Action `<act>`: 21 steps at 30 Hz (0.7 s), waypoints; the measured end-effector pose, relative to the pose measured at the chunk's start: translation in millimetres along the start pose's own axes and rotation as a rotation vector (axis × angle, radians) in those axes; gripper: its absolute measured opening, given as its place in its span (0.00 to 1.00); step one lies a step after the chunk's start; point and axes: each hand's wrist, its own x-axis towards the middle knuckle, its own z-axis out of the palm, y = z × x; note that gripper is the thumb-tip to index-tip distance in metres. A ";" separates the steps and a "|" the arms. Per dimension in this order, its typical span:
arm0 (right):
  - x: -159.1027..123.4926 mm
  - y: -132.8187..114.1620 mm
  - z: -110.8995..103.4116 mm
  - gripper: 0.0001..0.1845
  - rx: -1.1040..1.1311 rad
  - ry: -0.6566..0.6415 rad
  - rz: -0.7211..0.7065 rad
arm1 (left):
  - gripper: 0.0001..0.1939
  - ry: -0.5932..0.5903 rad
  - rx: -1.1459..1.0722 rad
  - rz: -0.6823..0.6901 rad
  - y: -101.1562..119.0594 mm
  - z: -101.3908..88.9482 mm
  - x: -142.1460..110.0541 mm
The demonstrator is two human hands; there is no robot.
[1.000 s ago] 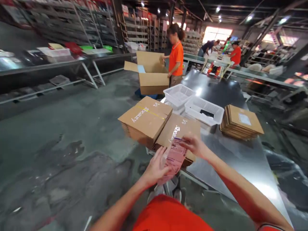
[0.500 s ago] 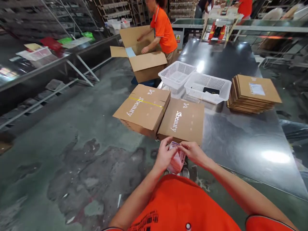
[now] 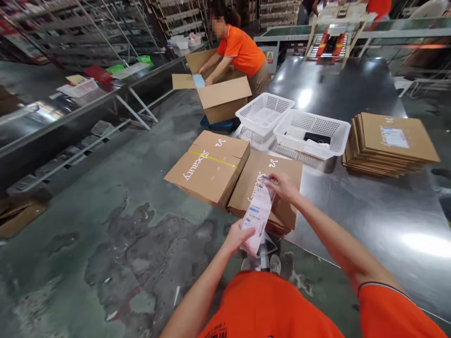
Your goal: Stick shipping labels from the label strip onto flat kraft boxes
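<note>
A strip of printed shipping labels stretches between my two hands, its barcodes facing up. My left hand grips the lower end, thumb on top. Higher up and to the right, my right hand pinches the upper end. Beneath the strip's upper part lies a stack of flat cardboard boxes printed with white lettering, partly hidden by the strip and my right hand. Close on its left is another stack of flat boxes, bound with a yellow strap.
Two white plastic baskets stand on the metal table; the right one holds a dark item. Flat cartons with a label on top are piled at the right. Beyond, a co-worker reaches into an open carton.
The label strip was bunched between my hands and is now drawn out long. My right hand has moved up and forward over the boxes; my left hand is slightly lower.
</note>
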 end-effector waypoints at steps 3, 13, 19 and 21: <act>23.8 10.9 1.4 0.25 -0.249 -0.036 0.031 | 0.22 0.013 0.078 -0.113 -28.6 -23.6 -17.6; -18.4 -35.0 71.6 0.33 -0.282 0.031 -0.229 | 0.18 0.255 0.260 0.284 22.8 -44.2 12.2; -79.4 -13.3 66.1 0.28 -0.087 0.178 -0.151 | 0.18 0.220 0.436 0.322 28.0 -36.5 17.0; -87.1 24.2 45.3 0.31 0.060 0.322 0.310 | 0.17 0.189 0.501 0.296 27.0 -20.8 2.1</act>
